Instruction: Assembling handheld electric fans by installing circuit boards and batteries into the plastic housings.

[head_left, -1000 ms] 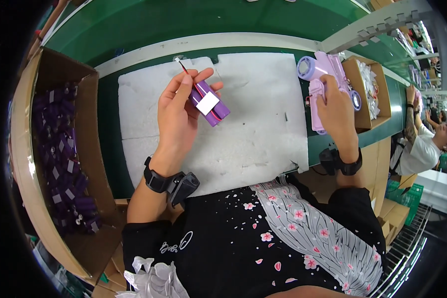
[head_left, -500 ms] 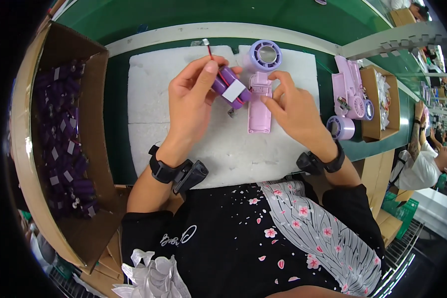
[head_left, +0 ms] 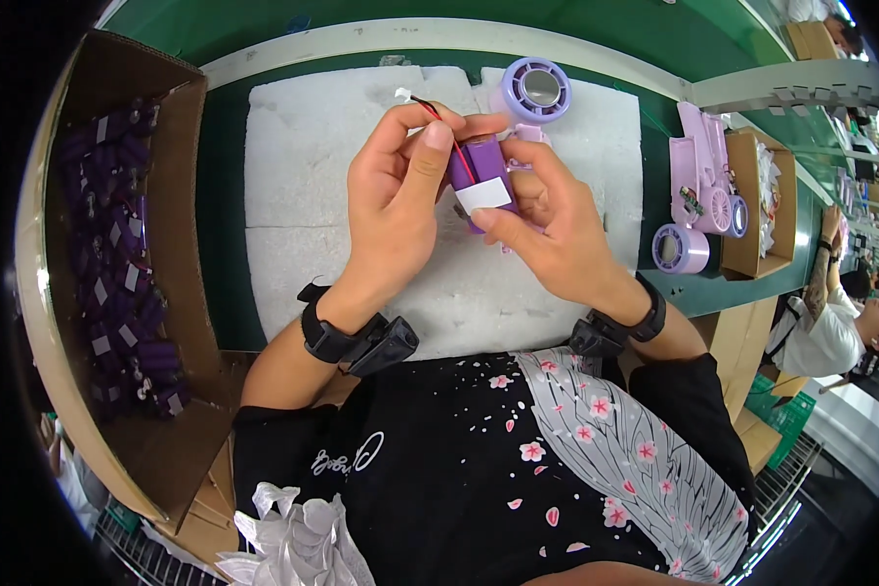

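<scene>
Between my two hands is a purple battery pack (head_left: pixel 481 161) with a white label, red and black wires and a small white connector (head_left: pixel 403 95). My left hand (head_left: pixel 397 195) grips its left side, the thumb over the wires. On the right side, my right hand (head_left: pixel 562 215) holds the lower end with thumb and fingers. Behind the pack and my right fingers, a pink plastic housing (head_left: pixel 529 136) lies mostly hidden on the white foam mat (head_left: pixel 308 186). Just beyond it stands a lilac ring-shaped fan part (head_left: pixel 535 89).
A cardboard box (head_left: pixel 181 283) at the left holds many purple battery packs (head_left: pixel 117 244). Pink housings (head_left: pixel 698 161) and a lilac fan part (head_left: pixel 680 248) lie at the right, beside a smaller cardboard box (head_left: pixel 742 210) of white parts. Another person (head_left: pixel 830 327) sits at far right.
The battery pack has moved right and turned more upright, over the pink housing. My right hand has left the housing and closed on the pack, which both hands now hold.
</scene>
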### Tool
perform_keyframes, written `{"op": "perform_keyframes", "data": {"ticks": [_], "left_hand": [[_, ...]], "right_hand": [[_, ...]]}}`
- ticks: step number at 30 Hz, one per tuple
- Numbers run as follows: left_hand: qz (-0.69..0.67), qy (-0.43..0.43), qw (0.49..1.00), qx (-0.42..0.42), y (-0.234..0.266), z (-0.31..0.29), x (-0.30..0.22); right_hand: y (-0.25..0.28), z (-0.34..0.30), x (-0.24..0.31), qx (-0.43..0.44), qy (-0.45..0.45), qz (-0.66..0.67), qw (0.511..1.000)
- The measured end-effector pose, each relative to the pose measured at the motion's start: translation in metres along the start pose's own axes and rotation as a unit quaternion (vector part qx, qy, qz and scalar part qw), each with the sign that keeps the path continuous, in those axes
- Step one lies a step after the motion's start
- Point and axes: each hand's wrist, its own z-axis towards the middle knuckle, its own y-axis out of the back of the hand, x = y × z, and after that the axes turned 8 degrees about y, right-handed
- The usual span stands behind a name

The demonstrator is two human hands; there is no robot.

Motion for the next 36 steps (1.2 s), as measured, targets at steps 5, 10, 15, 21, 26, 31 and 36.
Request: {"op": "perform_keyframes", "data": {"ticks": [5,10,15,21,26,31,36], "left_hand": [[0.020,-0.002,1.000,-0.010,0.004,-0.003,-0.001],[0.008,0.016,1.000,-0.017,0.005,0.000,-0.003],[0.028,0.018,0.999,-0.018,0.006,0.001,-0.002],[-0.040,-0.020,0.999,0.021,-0.003,-0.008,-0.006],[0.045,-0.152,0.987,0.025,0.003,-0.006,0.002],[0.086,-0.166,0.982,0.001,0.007,-0.005,-0.001],[0.156,-0.192,0.969,0.010,0.006,-0.006,0.005]], "right_hand": [[0.007,0.002,-0.007,0.039,0.014,0.013,0.999],[0.009,0.000,-0.014,0.055,0.021,0.061,0.996],[0.009,-0.001,-0.013,0.054,0.019,0.101,0.993],[0.009,0.001,-0.009,0.154,-0.025,0.276,0.949],[-0.008,-0.004,-0.004,0.037,-0.004,0.164,0.986],[-0.005,-0.007,-0.001,-0.030,0.177,-0.211,0.961],[-0.010,-0.002,-0.003,0.006,0.249,-0.279,0.927]]}}
